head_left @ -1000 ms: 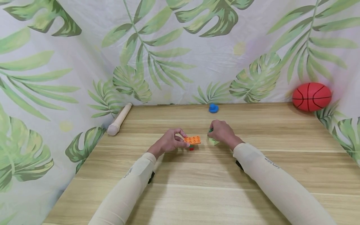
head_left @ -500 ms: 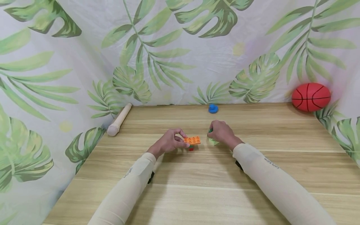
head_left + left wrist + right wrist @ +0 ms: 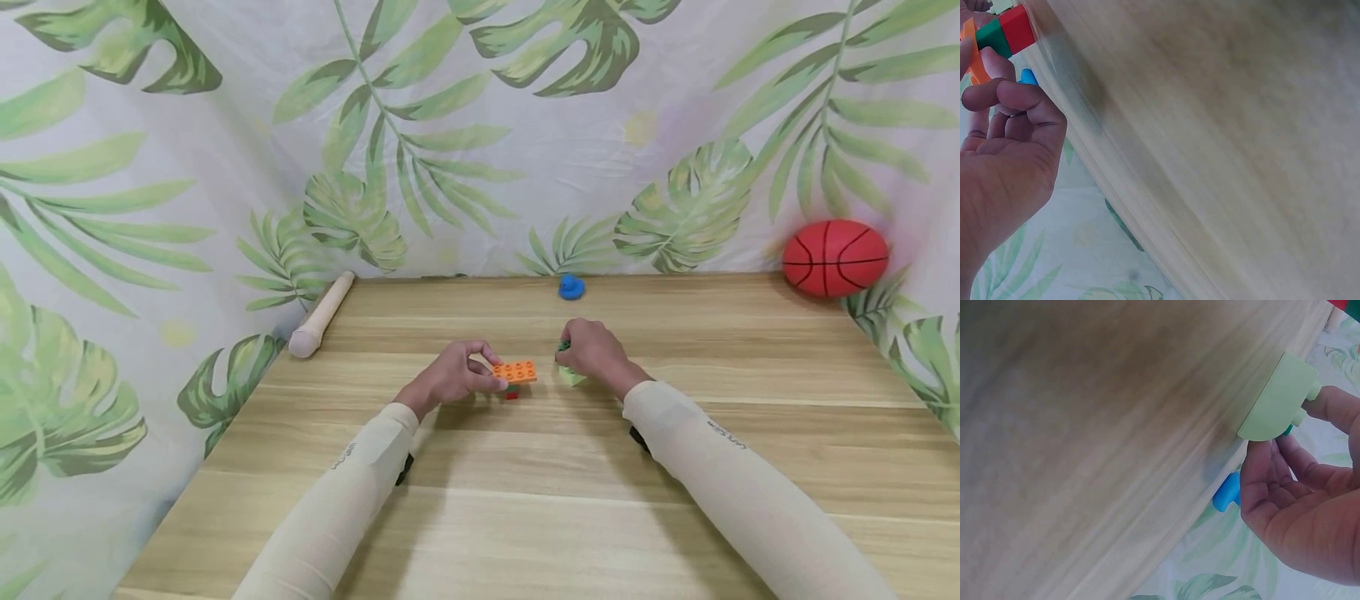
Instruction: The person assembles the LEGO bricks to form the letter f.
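Left hand (image 3: 453, 375): fingers pinch orange plate (image 3: 516, 371) by edge, likely steadying green brick (image 3: 993, 39), red brick (image 3: 1017, 29) beneath. Right hand (image 3: 595, 352): fingers grasp dark piece (image 3: 563, 345), mostly hidden, seemingly atop pale brick (image 3: 1280, 400).

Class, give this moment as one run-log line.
left hand: pinches orange brick; right hand: grips green piece at lime brick; red block: below orange brick; duck: beyond hands; ball: back right

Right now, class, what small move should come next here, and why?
Perhaps bring the pale green block toward the orange brick. The right hand is at that block, while the left hand pinches the orange brick above a green block and a red block, its studs facing up uncovered.
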The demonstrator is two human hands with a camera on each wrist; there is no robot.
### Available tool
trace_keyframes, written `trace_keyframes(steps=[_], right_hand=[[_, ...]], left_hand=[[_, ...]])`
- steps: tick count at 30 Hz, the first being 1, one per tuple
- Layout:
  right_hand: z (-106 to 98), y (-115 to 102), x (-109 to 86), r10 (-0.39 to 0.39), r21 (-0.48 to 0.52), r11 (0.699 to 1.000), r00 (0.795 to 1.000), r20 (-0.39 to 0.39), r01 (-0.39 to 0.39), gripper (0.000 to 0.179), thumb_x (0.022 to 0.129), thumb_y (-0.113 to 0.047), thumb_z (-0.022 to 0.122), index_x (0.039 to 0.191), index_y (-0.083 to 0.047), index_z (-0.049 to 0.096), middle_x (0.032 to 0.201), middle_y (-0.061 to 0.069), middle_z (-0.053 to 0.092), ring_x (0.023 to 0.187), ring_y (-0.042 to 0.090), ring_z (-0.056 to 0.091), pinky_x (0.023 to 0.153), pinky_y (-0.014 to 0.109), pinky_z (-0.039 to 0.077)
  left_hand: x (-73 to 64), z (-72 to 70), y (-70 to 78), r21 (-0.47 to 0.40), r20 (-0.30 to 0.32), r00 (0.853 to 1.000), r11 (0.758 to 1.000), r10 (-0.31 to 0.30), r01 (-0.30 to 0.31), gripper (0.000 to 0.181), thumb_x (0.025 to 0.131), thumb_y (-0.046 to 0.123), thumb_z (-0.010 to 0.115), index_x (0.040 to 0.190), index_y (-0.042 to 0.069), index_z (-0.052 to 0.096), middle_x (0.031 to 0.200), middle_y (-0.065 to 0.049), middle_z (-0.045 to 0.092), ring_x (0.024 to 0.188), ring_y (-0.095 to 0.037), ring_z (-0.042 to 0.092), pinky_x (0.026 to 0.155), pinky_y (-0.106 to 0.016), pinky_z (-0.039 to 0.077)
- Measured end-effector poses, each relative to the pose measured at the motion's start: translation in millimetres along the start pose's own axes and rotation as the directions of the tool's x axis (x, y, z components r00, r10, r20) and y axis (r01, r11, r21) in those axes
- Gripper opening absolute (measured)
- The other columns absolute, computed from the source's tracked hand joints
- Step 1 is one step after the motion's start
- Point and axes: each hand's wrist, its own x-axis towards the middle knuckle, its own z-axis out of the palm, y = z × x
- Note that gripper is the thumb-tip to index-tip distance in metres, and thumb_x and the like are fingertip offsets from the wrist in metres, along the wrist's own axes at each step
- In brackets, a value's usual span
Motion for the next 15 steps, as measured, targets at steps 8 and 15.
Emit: trace_keyframes(steps=[8,15], right_hand=[[9,17,20.1,-0.017,-0.01,1.0,1.0,0.01,0.017,0.036,0.091,-0.011,0.069,0.063,-0.018,0.047,0.055,-0.006,0.031,0.053,0.013,0.028,0.052,0.031,0.028],[-1,-1,-0.3,0.007,-0.005,1.0,1.0,0.008,-0.007,0.038,0.094,-0.011,0.069,0.065,-0.016,0.046,0.057,-0.006,0.03,0.056,0.012,0.029,0.054,0.029,0.027]], left_hand=[[1.1,0.4,-0.9,0.004,-0.004,1.0,1.0,0.001,-0.001,0.028,0.092,0.006,0.084,0.111,0.007,0.063,0.086,-0.002,0.077,0.077,-0.014,0.062,0.056,-0.023,0.039],[1.8,-0.3,-1.6,0.008,-0.002,1.0,1.0,0.001,-0.001,0.029,0.092,0.007,0.085,0.112,0.007,0.063,0.087,-0.003,0.077,0.074,-0.013,0.06,0.055,-0.023,0.039]])
